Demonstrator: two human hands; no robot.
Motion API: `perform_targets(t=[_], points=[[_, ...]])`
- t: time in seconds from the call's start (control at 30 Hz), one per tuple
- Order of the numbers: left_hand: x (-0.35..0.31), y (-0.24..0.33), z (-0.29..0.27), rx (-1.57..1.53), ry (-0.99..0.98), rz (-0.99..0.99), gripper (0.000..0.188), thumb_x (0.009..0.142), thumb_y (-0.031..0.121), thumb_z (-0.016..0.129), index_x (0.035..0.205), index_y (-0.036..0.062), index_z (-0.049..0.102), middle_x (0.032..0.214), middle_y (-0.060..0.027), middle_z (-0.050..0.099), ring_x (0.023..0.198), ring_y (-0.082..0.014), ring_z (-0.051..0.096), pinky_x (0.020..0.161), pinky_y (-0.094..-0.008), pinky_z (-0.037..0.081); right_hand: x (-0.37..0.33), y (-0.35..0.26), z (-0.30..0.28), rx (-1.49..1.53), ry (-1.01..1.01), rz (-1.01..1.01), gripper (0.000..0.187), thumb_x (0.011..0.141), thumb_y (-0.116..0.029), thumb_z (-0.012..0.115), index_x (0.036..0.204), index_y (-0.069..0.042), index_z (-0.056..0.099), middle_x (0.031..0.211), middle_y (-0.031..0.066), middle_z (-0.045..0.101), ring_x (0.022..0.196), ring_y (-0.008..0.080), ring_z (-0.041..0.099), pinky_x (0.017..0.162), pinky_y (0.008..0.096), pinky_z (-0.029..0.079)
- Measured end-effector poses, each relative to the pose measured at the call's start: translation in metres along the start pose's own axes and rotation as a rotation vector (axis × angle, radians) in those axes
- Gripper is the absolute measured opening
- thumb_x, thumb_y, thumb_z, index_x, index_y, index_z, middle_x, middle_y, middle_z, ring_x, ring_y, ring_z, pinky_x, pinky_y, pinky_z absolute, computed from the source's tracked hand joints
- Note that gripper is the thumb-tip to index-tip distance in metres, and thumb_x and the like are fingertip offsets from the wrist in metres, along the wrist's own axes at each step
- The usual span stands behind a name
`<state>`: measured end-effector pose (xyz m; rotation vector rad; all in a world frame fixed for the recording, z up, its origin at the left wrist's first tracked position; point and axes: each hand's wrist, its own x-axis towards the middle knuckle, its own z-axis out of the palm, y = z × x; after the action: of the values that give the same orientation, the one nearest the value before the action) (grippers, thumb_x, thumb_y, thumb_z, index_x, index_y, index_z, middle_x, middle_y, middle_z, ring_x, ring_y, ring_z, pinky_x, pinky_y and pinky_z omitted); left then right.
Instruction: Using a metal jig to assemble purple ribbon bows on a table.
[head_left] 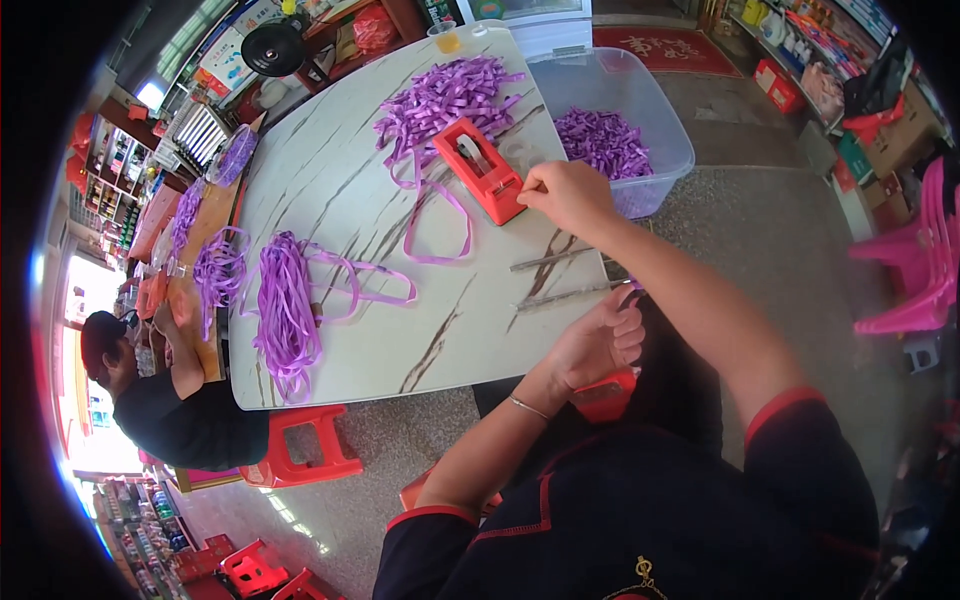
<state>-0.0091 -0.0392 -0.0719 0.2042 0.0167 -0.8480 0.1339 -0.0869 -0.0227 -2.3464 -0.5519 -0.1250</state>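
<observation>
My right hand [568, 200] is at the front end of a red tape dispenser [490, 185], thumb and forefinger pinched together; whatever is between them is too small to make out. Close to my body, past the table's near right edge, my left hand [603, 340] is closed, with a small bit of purple ribbon [633, 287] showing at its fingertips. Two thin, greyish strips [565, 299] lie on the tabletop beside that hand. Behind the dispenser is a heap of purple ribbon loops [450, 100], one long loop trailing toward me.
More purple ribbons [285, 310] lie in a bundle at the marble-patterned table's [350, 190] left. A clear plastic bin [665, 125] holding purple pieces stands against the right edge. A cup [444, 40] sits at the far end. Another person [180, 400] sits at the left by a wooden table.
</observation>
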Motion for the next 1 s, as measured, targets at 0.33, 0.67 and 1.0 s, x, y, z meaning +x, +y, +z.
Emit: perform_targets(t=[0.33, 0.67, 1.0], points=[[-0.001, -0.002, -0.001, -0.024, 0.025, 0.021, 0.04, 0.083, 0.009, 0.047, 0.121, 0.0181, 0.043, 0.068, 0.0025, 0.031, 0.062, -0.0099, 0.032, 0.058, -0.0217, 0.033, -0.028, 0.049, -0.083, 0.27, -0.769, 0.008, 0.024, 0.078, -0.026, 0.061, 0.075, -0.002, 0.064, 0.065, 0.0017, 0.063, 0.061, 0.0088, 0.057, 0.056, 0.0252, 0.042], [0.0, -0.002, -0.001, 0.016, 0.025, 0.014, 0.041, 0.082, 0.01, 0.048, 0.122, 0.0183, 0.044, 0.068, 0.003, 0.029, 0.061, -0.0096, 0.03, 0.058, -0.0216, 0.032, -0.043, 0.043, -0.094, -0.33, -0.833, -0.006, 0.024, 0.075, -0.035, 0.058, 0.077, -0.013, 0.066, 0.069, 0.0003, 0.065, 0.068, 0.0185, 0.062, 0.059, 0.0334, 0.046], [0.0, -0.004, -0.001, 0.002, 0.021, 0.028, 0.039, 0.083, 0.011, 0.049, 0.122, 0.018, 0.045, 0.068, 0.0029, 0.027, 0.061, -0.0097, 0.028, 0.058, -0.0218, 0.031, -0.042, 0.036, -0.08, -0.635, -0.781, -0.105, 0.024, 0.072, -0.037, 0.062, 0.079, -0.015, 0.067, 0.074, 0.0051, 0.065, 0.078, 0.0241, 0.062, 0.066, 0.0398, 0.046]])
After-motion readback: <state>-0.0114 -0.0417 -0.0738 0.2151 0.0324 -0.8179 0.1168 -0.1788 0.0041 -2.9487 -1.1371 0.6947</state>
